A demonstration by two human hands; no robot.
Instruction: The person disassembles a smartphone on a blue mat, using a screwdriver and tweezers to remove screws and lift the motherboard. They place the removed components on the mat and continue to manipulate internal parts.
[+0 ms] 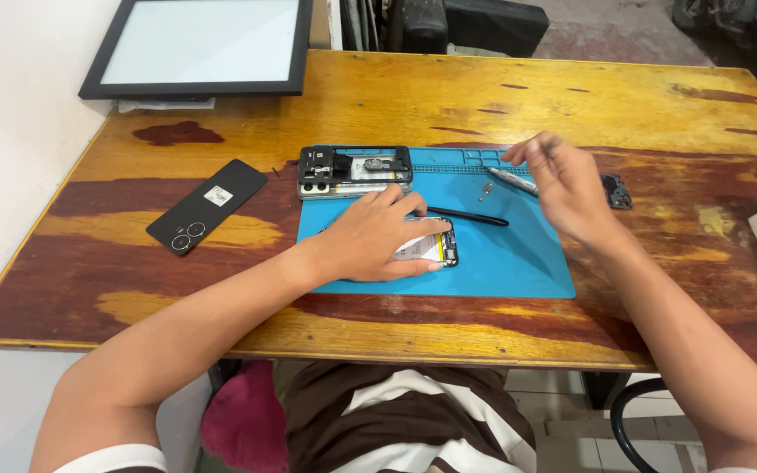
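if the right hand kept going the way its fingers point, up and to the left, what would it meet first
Most likely the silver tool lying just under the right hand's fingertips, on the blue mat. The hand is blurred, so its height above it is unclear.

I sit at a worn wooden table (571, 96) whose varnish has rubbed through in dark red-brown and yellow patches, pushed against a plain white wall (19, 131) on my left. A black-framed panel (199, 44) with a pale face leans at the far left corner, and beyond the far edge lie dark bags (475, 22) on a rough grey concrete floor (624, 31). Soft, even daylight falls across the tabletop, and below the near edge I see pale floor tiles (562, 412).
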